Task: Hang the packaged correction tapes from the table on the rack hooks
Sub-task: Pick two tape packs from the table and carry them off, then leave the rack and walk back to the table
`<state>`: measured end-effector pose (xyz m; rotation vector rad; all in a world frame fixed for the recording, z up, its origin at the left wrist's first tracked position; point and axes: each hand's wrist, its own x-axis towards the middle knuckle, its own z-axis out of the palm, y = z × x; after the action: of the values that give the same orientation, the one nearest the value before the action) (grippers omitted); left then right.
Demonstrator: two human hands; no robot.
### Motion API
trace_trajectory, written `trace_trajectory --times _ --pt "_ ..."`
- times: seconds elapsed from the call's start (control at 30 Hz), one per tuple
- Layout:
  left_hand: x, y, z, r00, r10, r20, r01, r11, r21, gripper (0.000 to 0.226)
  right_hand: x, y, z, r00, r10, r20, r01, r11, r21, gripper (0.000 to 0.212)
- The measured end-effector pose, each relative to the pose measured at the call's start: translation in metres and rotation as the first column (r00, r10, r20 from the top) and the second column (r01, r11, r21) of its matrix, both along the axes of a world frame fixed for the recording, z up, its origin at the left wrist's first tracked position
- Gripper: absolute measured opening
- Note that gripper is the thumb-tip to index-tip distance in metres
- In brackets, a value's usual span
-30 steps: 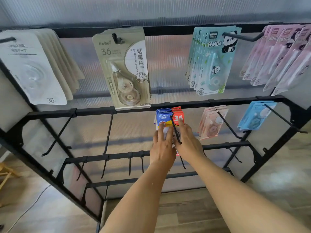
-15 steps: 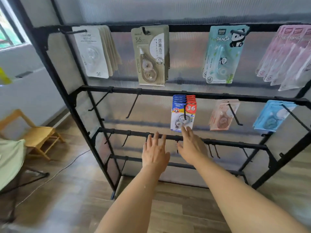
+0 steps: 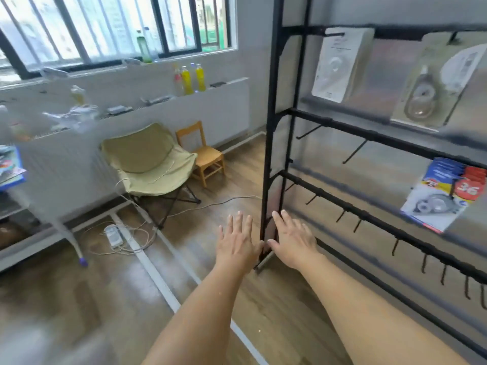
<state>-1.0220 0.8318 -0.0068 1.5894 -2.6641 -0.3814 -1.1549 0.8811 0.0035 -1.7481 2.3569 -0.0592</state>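
Blurring most of the view, cutting the tabletop (image 3: 10, 177) off at far left. Hovering side by side, left hand (image 3: 238, 246) and right hand (image 3: 295, 242), each grip flat-fingered and holding nothing. Hanging on the rack (image 3: 274, 127), up and right of the right grip, well apart: blue-and-red correction tape packs (image 3: 442, 196).

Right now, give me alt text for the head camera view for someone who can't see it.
Two empty, open hands, left hand and right hand, reach forward beside a black display rack holding packaged correction tapes on hooks. A green folding chair and small wooden chair stand under the window.
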Motion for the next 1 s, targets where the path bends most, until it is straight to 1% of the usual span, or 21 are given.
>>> trace_trajectory --times 0.13,0.37,0.53,0.63,0.87,1.0 --pt "0.084 -0.027 0.0 0.986 0.168 0.013 -0.168 0.986 0.008 0.073 0.076 -0.051 0.004 0.984 0.179 -0.017 -0.179 0.984 0.01 0.072" --pt "0.245 -0.078 0.006 0.923 0.382 0.043 -0.383 0.924 -0.005 0.075 0.228 -0.134 0.006 0.926 0.378 -0.016 -0.378 0.925 0.027 0.074" --pt "0.362 -0.105 0.009 0.86 0.505 0.071 -0.504 0.863 -0.024 0.075 0.342 -0.183 0.007 0.861 0.507 -0.042 -0.507 0.862 0.017 0.073" --pt "0.424 -0.115 0.007 0.805 0.588 0.085 -0.588 0.808 -0.018 0.074 0.402 -0.208 0.006 0.811 0.583 -0.047 -0.583 0.812 0.023 0.073" --pt "0.517 -0.149 -0.008 0.705 0.701 0.108 -0.706 0.708 0.014 0.073 0.503 -0.269 -0.002 0.711 0.699 -0.072 -0.701 0.713 0.006 0.072" --pt "0.562 -0.191 -0.014 0.649 0.756 0.088 -0.76 0.65 0.019 0.073 0.554 -0.323 -0.008 0.661 0.747 -0.072 -0.749 0.663 0.005 0.072"
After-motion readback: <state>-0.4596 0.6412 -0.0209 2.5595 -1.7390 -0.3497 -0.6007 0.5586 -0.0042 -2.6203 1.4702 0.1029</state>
